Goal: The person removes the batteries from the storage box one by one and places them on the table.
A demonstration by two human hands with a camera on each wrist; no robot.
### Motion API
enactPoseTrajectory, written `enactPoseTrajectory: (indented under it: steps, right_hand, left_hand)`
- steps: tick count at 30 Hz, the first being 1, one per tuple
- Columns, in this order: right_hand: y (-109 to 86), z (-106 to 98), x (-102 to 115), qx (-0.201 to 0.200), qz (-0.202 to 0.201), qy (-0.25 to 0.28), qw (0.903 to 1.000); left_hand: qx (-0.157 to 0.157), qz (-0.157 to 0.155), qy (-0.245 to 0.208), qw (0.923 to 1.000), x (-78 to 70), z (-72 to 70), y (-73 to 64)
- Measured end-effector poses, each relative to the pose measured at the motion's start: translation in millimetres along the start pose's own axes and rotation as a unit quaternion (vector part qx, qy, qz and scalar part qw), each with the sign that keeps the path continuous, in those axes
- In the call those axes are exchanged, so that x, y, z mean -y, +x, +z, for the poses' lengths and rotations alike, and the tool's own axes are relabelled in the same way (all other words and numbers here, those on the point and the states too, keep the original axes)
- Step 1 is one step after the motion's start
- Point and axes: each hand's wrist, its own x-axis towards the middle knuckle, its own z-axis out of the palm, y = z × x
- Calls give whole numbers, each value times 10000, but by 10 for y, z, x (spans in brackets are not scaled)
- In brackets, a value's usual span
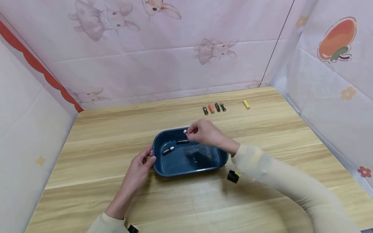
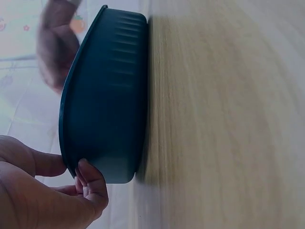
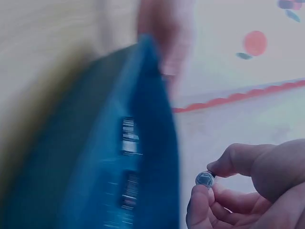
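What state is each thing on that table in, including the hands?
Blue bin: upright, open-topped, on the table.
Batteries in the bin: lying on their sides; at least two show.
Left hand: gripping the bin's edge.
Right hand: pinching another battery.
Four batteries beyond the bin: lying in a row.
Yellow battery: lying alone.

Soft light — blurry right-wrist view

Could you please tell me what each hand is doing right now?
Left hand: closed, gripping the blue tub at its rim.
Right hand: closed, pinching a battery between thumb and fingers.
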Motion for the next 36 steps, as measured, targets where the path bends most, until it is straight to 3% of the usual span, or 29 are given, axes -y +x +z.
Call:
enactPoseTrajectory:
  steps: [9,18,26,36]
  right_hand:
    - [-102,-816,337,-988,175,673,9927]
    - [-156,-1484,441,-2223,18,1302,9663]
    - [-87,-1823,139,-2772,399,1865,9417]
    - [167,-1796,-520,-2814,1181,1797,9352]
  left_hand:
    - [18,-66,-34,10000,-13,-13,-2]
    - [42,61,-104,9999,-10,-24,-17]
    - [0,26,-82,10000,-10,-32,-23]
    - [-45,97,-183,9998,0,-26,-59]
